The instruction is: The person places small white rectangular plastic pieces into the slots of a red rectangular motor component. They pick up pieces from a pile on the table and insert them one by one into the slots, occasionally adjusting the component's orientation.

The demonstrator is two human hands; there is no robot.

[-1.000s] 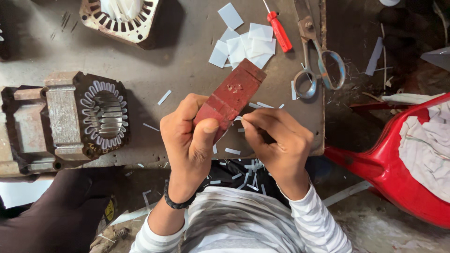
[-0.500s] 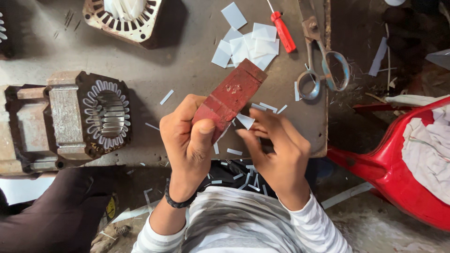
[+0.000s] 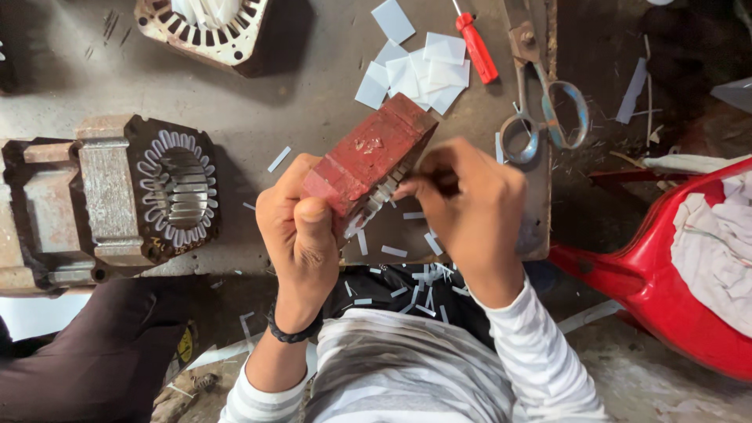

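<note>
Here, a cluttered grey workbench: white paper slips, a red-handled screwdriver, scissors and a rusty motor housing ring the work.

The left hand clasps a red, chipped stator core, tilted above the bench edge; the right hand pinches at its metal slots.

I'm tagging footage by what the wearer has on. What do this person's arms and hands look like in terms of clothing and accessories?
Both hands are bare, without gloves. The left hand has a dark beaded band around the wrist. The right hand shows no band or ring. Both arms wear long sleeves with white and grey horizontal stripes, pushed back to leave the wrists bare.
</note>
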